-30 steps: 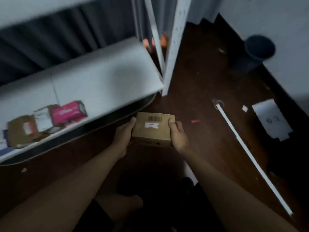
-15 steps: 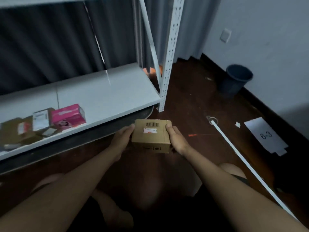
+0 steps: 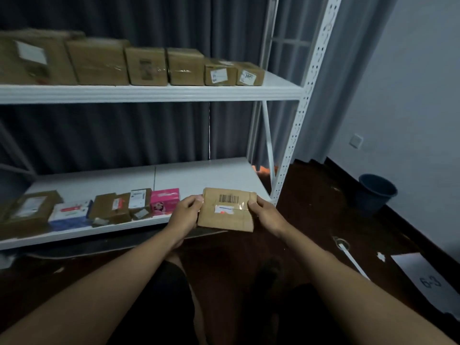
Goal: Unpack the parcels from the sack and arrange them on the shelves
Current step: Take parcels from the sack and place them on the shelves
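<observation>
Cardboard parcel (image 3: 227,210), barcode face up, is held between both hands: the left hand (image 3: 185,215) grips its left edge with thumb on top, the right hand (image 3: 265,212) grips the right edge the same way. It hangs in the air just in front of the lower shelf (image 3: 199,175), at the shelf's front right corner. Bare shelf surface lies directly behind and slightly left of it, to the right of the pink box (image 3: 164,201) that ends the row of small parcels. Its long axis runs side to side, roughly parallel to the shelf edge, so setting it down likely needs only a short forward push.
</observation>
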